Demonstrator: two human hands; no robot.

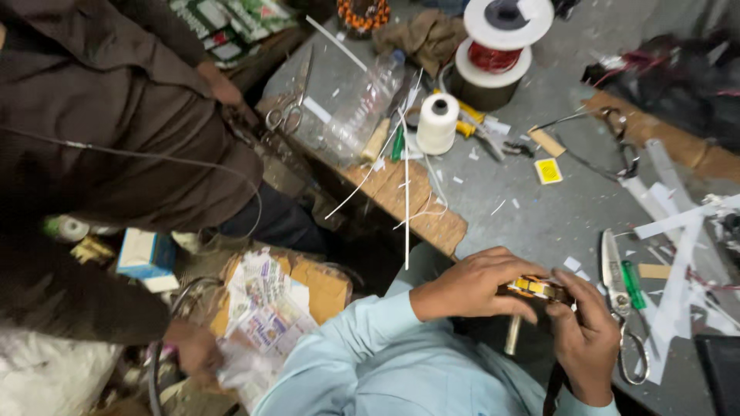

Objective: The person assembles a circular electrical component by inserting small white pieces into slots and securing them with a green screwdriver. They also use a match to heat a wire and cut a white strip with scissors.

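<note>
Yellow-and-orange banded piece (537,287) sits pinched between the left hand (470,286) and right hand (583,337), both closed on it. Judging by this, work is midway; scissors (623,308) lie idle just right of the right hand.

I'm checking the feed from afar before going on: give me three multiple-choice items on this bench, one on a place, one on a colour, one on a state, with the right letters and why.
1. Where do the large scissors lie?
A. right of the right hand
B. on the cardboard box
C. under the white thread spool

2. What colour is the wire on the big reel at the top?
A. blue
B. red
C. green

3. How is the small yellow and orange piece held?
A. lying loose on the table
B. in the left hand alone, raised
C. between both hands

Answers: 1 A, they lie on the grey table just right of the right hand. 2 B, red windings show between the white flanges. 3 C, the left hand and right hand both grip it.
</note>
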